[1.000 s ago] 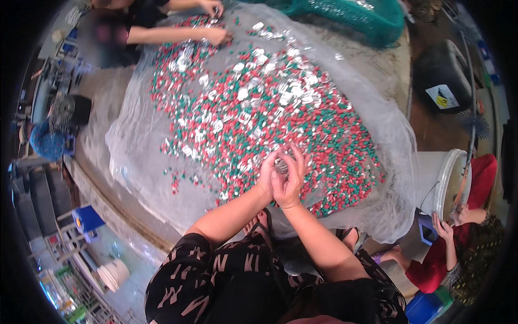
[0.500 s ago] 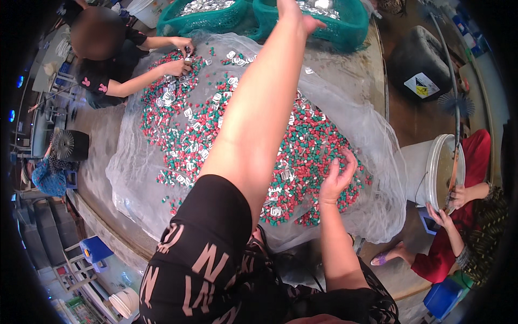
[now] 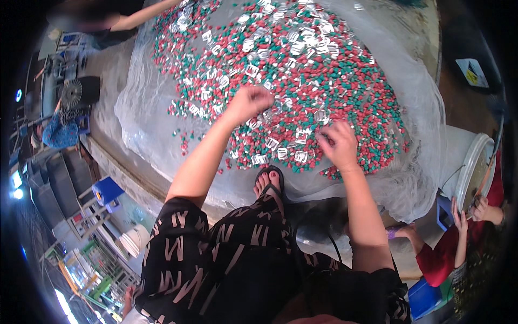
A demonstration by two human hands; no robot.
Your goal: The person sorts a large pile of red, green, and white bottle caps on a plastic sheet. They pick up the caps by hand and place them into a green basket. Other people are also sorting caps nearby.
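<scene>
- Head view: left hand (image 3: 249, 102) loosely fisted over heap of red, green and silvery small pieces (image 3: 345, 81); contents hidden, cannot tell;
- right hand (image 3: 337, 143) half-open, fingertips pinching pieces at the heap's near edge; clear plastic sheet (image 3: 145, 119) contains the spread.

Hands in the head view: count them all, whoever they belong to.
3 clearly: the wearer's left hand and right hand on the red, green and silver pieces; a co-worker's hand lower right. Others may be hidden.

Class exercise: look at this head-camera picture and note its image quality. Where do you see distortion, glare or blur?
Head view: fisheye bends the table edge and leaves a black rim at the corners; the clear plastic sheet shows pale glare; the left hand is slightly smeared, the right hand sharper; the red, green and silver pieces are evenly lit, with few shadows.
</scene>
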